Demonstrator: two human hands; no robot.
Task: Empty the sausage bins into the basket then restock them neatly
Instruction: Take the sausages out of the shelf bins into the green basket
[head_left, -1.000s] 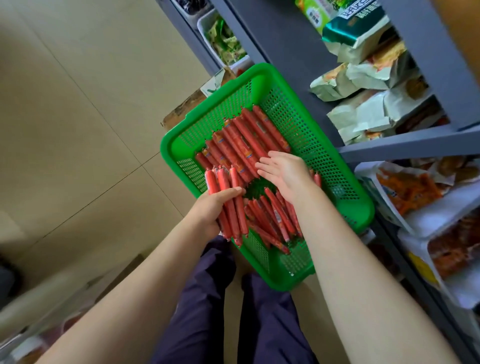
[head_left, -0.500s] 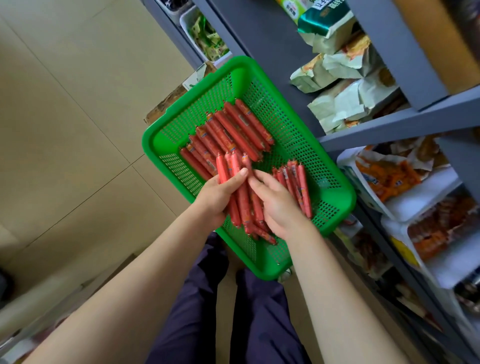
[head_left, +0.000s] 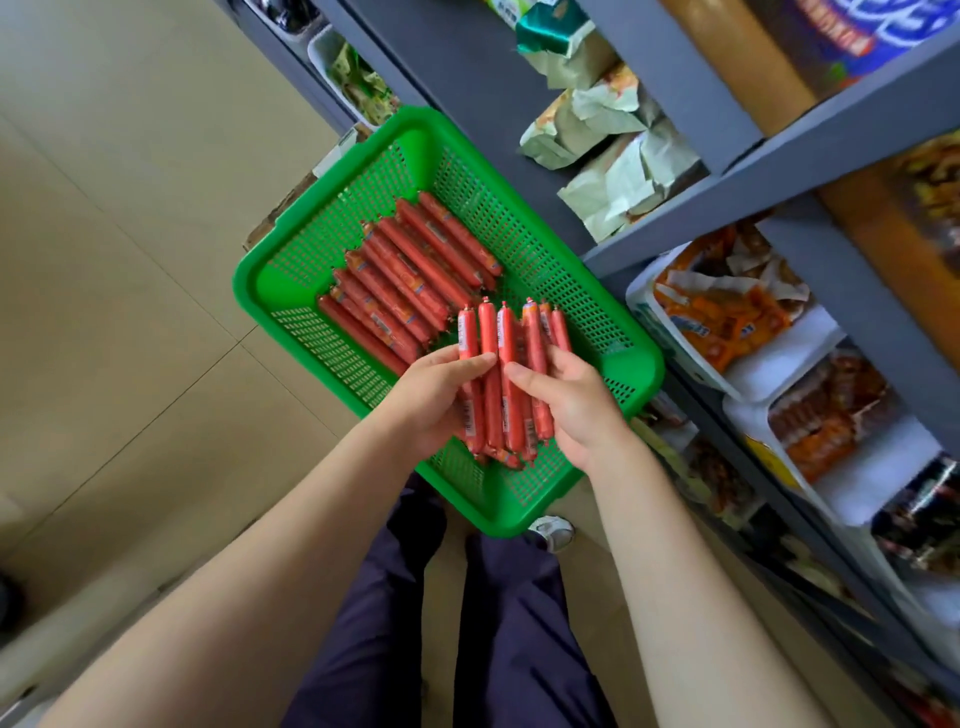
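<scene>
A bundle of slim red plastic-wrapped sausages (head_left: 506, 379), each crimped at both tips and carrying a small printed label, stands nearly parallel between both hands above the near half of a bright green perforated plastic basket (head_left: 524, 234). The left hand (head_left: 434, 400) curls its fingers (head_left: 475, 364) round the bundle's left side, and the right hand (head_left: 576, 405) curls its own round the right side, so the sticks are gripped from both flanks with their upper ends fanned free above the hands. A second batch of longer red sausages (head_left: 410, 280) lies in a tidy diagonal row on the basket floor, towards its far left corner, just clear of the held bundle. The basket has a smooth rolled rim and mesh walls pierced with small square holes; bare mesh shows along its right wall and in its far corner. Its right edge sits close beside a grey metal shelving unit (head_left: 670, 218), whose tiers hold crumpled pale snack packets (head_left: 618, 156) and white trays of orange-wrapped snacks (head_left: 722, 317). To the left lies glossy beige tiled floor (head_left: 130, 260). Below the basket, dark navy trouser legs (head_left: 441, 623) show.
</scene>
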